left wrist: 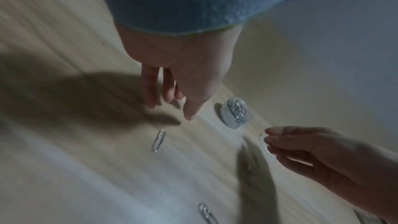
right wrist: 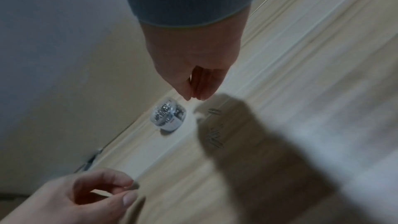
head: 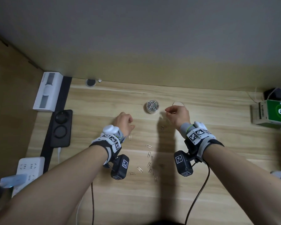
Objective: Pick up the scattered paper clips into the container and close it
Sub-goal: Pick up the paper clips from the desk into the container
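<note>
Right hand (head: pixel 177 114), fingertips pinched, contents indiscernible, just right of open container (head: pixel 152 107); left hand (head: pixel 123 121) loosely curled, empty, paper clip (head: pixel 130 136) near.

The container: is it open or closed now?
Open. The container shows bare clips at its top, and a clear round lid lies on the table beside it, behind the right hand.

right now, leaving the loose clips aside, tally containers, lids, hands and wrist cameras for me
container: 1
lid: 1
hands: 2 (left hand, right hand)
wrist cameras: 2 (left camera, right camera)
total: 6
</note>
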A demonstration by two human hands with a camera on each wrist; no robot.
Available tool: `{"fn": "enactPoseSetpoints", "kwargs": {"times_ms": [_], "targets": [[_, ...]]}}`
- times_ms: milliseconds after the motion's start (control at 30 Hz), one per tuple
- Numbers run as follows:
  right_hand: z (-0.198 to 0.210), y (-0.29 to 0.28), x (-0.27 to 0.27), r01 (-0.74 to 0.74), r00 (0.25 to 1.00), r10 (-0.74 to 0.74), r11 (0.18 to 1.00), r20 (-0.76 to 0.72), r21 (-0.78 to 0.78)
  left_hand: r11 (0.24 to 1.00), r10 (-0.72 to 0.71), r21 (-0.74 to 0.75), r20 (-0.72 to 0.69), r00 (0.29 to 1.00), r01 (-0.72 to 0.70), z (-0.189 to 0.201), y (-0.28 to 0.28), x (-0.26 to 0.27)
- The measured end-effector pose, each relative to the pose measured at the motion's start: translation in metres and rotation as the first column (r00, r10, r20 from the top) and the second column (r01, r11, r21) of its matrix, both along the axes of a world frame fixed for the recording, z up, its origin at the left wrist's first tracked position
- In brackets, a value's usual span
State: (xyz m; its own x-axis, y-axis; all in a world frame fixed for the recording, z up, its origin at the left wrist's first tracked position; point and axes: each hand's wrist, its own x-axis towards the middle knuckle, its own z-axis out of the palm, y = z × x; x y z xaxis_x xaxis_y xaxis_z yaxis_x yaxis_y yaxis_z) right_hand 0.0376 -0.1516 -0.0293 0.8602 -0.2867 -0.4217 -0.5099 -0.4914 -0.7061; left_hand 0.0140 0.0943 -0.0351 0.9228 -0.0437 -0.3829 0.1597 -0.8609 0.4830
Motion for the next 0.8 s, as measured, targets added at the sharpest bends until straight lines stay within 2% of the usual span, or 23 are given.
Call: {"fn": "enactPoseSetpoints", "kwargs": {"times_ms": [100,167,267,367,600,800], "targets": [[-0.01,-0.007,-0.023,-0.13,0.989,0.121,0.985,-0.089,-0.109,0.996,-0.026,0.083,-0.059,0.998,0.031,-0.01,0.007,-0.021],[-0.019,-0.004,-0.037,-0.237,0.97,0.221,0.953,-0.1,-0.188,0.998,-0.039,0.038,-0.057,0.998,0.041,-0.017,0.007,-0.04],[-0.023,0.009,-0.052,-0.304,0.952,0.303,0.928,-0.038,-0.217,0.997,-0.046,-0.057,-0.024,0.999,0.044,-0.022,0.004,-0.059],[-0.024,0.023,-0.067,-0.365,0.927,0.375,0.898,-0.004,-0.246,0.996,-0.045,-0.084,-0.014,0.999,0.043,-0.027,-0.002,-0.066],[-0.02,0.033,-0.115,-0.465,0.882,0.47,0.858,-0.032,-0.219,0.987,-0.09,-0.129,0.007,0.996,0.09,-0.032,-0.01,-0.094],[-0.019,0.032,-0.149,-0.485,0.874,0.469,0.857,-0.126,-0.175,0.986,-0.122,-0.115,0.012,0.992,0.123,-0.03,-0.015,-0.116]]}}
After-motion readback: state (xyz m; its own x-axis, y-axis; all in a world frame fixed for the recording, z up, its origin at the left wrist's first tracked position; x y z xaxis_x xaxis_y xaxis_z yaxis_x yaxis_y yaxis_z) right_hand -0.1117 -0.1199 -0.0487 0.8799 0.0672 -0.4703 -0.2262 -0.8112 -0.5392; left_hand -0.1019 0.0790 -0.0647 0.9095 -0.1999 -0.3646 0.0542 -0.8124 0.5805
